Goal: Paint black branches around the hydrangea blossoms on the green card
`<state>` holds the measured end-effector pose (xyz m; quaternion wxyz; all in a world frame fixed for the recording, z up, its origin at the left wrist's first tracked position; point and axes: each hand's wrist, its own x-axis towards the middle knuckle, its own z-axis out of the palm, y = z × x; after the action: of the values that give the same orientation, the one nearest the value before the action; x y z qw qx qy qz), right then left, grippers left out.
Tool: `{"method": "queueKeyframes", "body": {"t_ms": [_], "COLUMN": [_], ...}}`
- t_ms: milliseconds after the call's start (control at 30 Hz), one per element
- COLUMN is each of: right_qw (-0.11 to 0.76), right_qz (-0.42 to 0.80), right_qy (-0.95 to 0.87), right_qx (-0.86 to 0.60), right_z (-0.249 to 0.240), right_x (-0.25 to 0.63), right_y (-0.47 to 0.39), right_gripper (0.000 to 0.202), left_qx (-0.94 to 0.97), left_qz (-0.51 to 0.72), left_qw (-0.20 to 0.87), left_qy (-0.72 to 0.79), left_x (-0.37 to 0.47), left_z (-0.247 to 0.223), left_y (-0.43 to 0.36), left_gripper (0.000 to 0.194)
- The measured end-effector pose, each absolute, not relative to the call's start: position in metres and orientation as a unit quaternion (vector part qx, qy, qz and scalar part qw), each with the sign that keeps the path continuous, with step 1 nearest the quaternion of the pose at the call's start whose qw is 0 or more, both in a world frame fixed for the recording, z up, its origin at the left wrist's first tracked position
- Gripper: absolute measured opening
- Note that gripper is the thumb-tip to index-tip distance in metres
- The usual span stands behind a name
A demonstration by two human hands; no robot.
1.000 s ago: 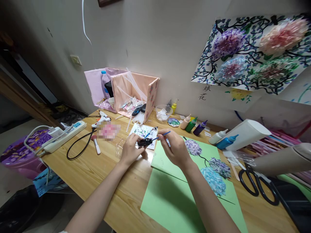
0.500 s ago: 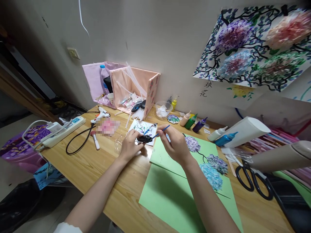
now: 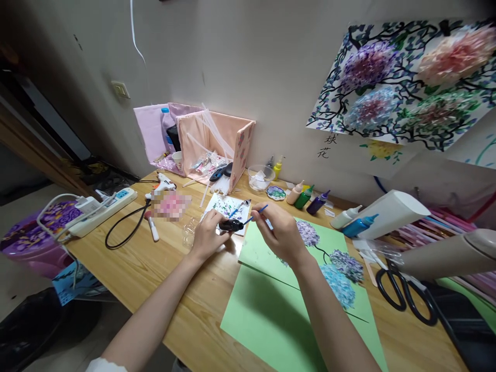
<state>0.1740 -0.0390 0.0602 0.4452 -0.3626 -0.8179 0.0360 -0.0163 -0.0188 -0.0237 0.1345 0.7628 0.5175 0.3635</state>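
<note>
My left hand (image 3: 209, 235) grips a black paint bottle (image 3: 230, 225) lying on its side, its mouth pointing right. A thin blue paintbrush (image 3: 259, 213) is pinched in my right hand (image 3: 281, 232), its tip at the bottle's mouth; whether the bristles are inside I cannot tell. Behind the bottle, a second blue brush (image 3: 236, 210) lies on a paint-spotted white sheet (image 3: 220, 201). Below my right forearm is a green folded sheet (image 3: 256, 315) with a lilac flower (image 3: 308, 232), a purple-grey flower (image 3: 346, 267) and a light blue flower (image 3: 338, 285) joined by dark stems.
Several paint bottles, one green (image 3: 304, 197), stand by the wall near a clear bowl (image 3: 260, 178) and a palette (image 3: 276, 193). Black-handled scissors (image 3: 405, 294) lie at right. A glue gun (image 3: 166, 182), a makeup brush (image 3: 152, 227) and a power strip (image 3: 103, 213) are at left.
The camera has tilted up a little, so the wall and boxes sit lower in view. The brush has shifted slightly at the bottle's mouth; both hands keep their grips.
</note>
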Motion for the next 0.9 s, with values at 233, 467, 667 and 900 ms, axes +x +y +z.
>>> {"method": "queueKeyframes", "body": {"t_ms": [233,467,667,900], "right_qw": [0.445,0.435,0.423,0.411], "right_qz": [0.036,0.052,0.048,0.066], "right_qy": [-0.819,-0.825,-0.830,-0.830], "right_qx": [-0.360,-0.358,-0.361,-0.373], "right_z": [0.0628,0.0639,0.0669,0.0660], "right_x": [0.1766,0.1772,0.1782,0.1794], "right_y": [-0.0401,-0.0401,-0.0423,-0.0420], "right_gripper": [0.010,0.013,0.014,0.013], "left_qx": [0.762,0.758,0.763,0.760], "left_qz": [0.365,0.367,0.375,0.368], "left_qw": [0.145,0.140,0.135,0.146], "left_qy": [0.514,0.521,0.509,0.516], "left_x": [-0.0159,-0.0151,-0.0147,-0.0142], "left_z": [-0.0225,-0.0235,-0.0252,-0.0268], "left_y": [-0.0189,-0.0187,-0.0180,-0.0194], "left_gripper": [0.015,0.016,0.016,0.019]}}
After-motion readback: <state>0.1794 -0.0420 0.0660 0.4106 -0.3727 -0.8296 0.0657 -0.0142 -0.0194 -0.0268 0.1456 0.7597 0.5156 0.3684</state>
